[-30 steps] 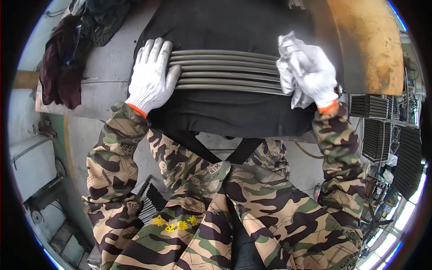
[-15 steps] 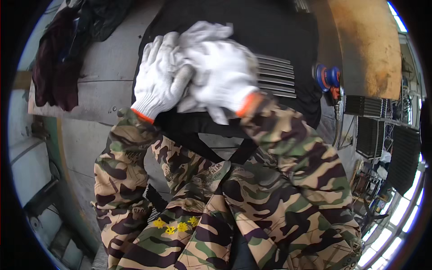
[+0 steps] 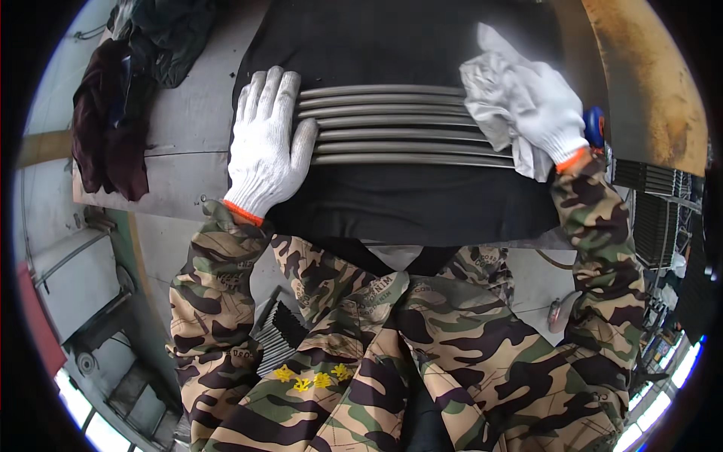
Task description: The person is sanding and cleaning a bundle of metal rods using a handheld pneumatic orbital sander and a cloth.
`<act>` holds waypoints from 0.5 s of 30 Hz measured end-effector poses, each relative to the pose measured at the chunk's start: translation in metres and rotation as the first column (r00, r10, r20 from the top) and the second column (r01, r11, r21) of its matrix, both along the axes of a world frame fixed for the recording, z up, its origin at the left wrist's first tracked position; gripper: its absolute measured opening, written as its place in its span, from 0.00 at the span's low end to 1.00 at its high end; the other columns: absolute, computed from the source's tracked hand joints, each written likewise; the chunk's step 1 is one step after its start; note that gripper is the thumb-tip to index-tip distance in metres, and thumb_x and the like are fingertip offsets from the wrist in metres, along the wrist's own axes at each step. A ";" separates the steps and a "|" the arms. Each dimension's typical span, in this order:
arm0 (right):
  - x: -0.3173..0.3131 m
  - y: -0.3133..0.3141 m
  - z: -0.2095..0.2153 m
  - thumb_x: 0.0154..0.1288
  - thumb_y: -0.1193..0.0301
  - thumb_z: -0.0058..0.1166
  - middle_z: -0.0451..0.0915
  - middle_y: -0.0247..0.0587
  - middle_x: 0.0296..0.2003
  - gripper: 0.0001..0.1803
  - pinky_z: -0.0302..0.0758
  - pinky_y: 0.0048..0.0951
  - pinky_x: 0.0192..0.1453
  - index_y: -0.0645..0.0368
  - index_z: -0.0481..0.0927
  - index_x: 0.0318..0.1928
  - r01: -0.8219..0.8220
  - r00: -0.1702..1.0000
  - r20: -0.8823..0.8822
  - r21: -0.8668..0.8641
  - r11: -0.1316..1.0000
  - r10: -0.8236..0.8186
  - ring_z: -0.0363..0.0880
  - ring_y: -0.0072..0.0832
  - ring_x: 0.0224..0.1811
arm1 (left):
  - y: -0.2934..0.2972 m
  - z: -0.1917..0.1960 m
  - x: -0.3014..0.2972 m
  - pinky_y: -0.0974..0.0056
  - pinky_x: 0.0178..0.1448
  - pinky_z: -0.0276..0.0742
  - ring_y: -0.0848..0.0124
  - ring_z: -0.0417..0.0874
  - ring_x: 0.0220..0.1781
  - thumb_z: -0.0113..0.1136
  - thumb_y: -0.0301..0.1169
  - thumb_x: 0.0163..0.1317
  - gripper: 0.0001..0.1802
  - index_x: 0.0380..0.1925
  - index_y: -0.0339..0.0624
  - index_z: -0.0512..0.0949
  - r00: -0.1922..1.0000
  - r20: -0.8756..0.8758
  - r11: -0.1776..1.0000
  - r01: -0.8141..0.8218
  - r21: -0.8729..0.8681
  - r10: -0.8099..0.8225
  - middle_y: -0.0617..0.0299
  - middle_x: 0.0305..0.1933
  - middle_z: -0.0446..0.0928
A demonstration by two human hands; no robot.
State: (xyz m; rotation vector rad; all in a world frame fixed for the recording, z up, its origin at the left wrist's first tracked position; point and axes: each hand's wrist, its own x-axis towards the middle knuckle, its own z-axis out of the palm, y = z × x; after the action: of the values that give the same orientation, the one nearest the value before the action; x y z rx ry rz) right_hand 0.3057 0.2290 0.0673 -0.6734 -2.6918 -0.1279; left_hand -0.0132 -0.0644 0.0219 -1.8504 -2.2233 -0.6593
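Observation:
Several grey metal rods lie side by side, running left to right on a black cloth. My left hand, in a white knit glove with an orange cuff, rests flat over their left ends, fingers stretched out and thumb apart. At the right ends, my right hand, gloved the same way, holds a crumpled whitish rag against the rods. The right fingers are mostly hidden by the rag and the back of the glove.
A blue power sander is partly hidden behind my right hand. Dark crumpled garments hang over the left of the grey table. A brown stained board stands at the far right. More stacked rods show below, beside my left sleeve.
My right hand has swept the rag from beside my left hand to the right ends of the rods, uncovering them. My left hand stays flat at the left ends.

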 end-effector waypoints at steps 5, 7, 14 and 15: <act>0.024 -0.010 0.016 0.67 0.66 0.76 0.89 0.41 0.48 0.22 0.85 0.30 0.55 0.60 0.86 0.57 0.060 0.955 -0.265 -0.269 0.961 -0.133 0.90 0.32 0.50 | -0.002 0.000 0.003 0.41 0.88 0.51 0.38 0.61 0.85 0.57 0.35 0.74 0.34 0.77 0.33 0.69 0.999 0.025 0.997 -0.018 -0.074 0.020 0.35 0.81 0.66; 0.027 -0.009 0.025 0.67 0.68 0.77 0.90 0.42 0.48 0.23 0.84 0.28 0.57 0.63 0.84 0.58 0.058 0.950 -0.270 -0.345 0.937 -0.158 0.90 0.27 0.51 | -0.002 0.000 0.003 0.41 0.88 0.51 0.38 0.61 0.85 0.57 0.35 0.74 0.34 0.77 0.34 0.69 0.999 0.024 0.998 -0.025 -0.063 0.027 0.35 0.81 0.66; 0.036 -0.021 0.056 0.67 0.77 0.71 0.88 0.42 0.48 0.20 0.84 0.30 0.56 0.66 0.83 0.58 -0.024 0.962 -0.272 -0.213 0.977 -0.036 0.89 0.29 0.50 | 0.003 -0.004 0.003 0.38 0.85 0.57 0.33 0.67 0.79 0.61 0.38 0.70 0.35 0.72 0.29 0.71 0.999 0.013 0.999 -0.035 0.024 0.035 0.31 0.75 0.71; 0.033 -0.026 0.052 0.67 0.77 0.71 0.88 0.42 0.48 0.20 0.84 0.30 0.56 0.66 0.83 0.58 -0.029 0.963 -0.268 -0.211 0.977 -0.029 0.89 0.29 0.50 | 0.003 -0.005 0.003 0.38 0.84 0.57 0.33 0.68 0.79 0.62 0.38 0.70 0.35 0.72 0.29 0.71 0.999 0.003 0.998 -0.050 0.027 0.050 0.31 0.75 0.71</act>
State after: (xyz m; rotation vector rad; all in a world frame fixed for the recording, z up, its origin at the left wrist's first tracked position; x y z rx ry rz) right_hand 0.3386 0.2027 0.1196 -0.6970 -2.4612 0.2413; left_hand -0.0103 -0.0610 0.0171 -1.7761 -2.2426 -0.6799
